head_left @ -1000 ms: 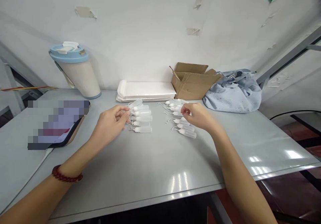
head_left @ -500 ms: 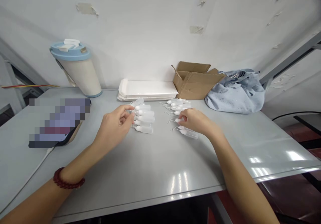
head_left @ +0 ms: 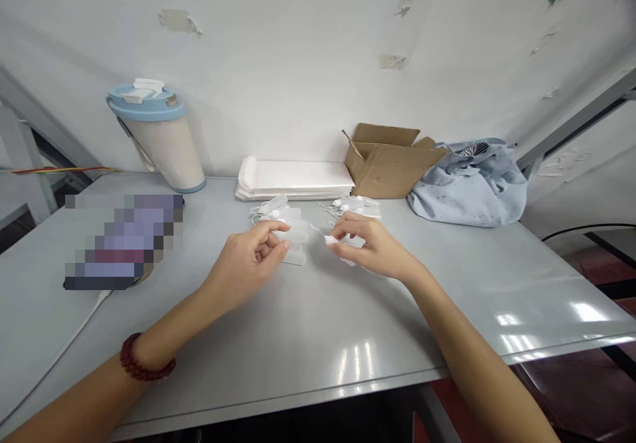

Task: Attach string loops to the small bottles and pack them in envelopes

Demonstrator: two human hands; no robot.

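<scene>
My left hand (head_left: 251,263) is curled, thumb and fingers pinched at the near end of a row of small translucent squeeze bottles (head_left: 293,231) lying on the grey table (head_left: 308,324). What it pinches is too small to name. My right hand (head_left: 370,247) holds one small bottle (head_left: 332,240) by its white tip, fingers closed on it, pointing it toward my left hand. Behind it lies a second cluster of bottles with white caps (head_left: 355,206). A red bead bracelet (head_left: 146,363) circles my left wrist.
A stack of white trays (head_left: 295,178) lies against the back wall, with an open cardboard box (head_left: 390,161) and a light blue cloth bag (head_left: 470,181) to its right. A blue-lidded tumbler (head_left: 156,135) stands back left. A blurred tablet (head_left: 122,241) with a white cable lies left.
My right hand picked a bottle from the right cluster and moved left toward my left hand. My left hand drew slightly nearer. The view shifted a little to the left.
</scene>
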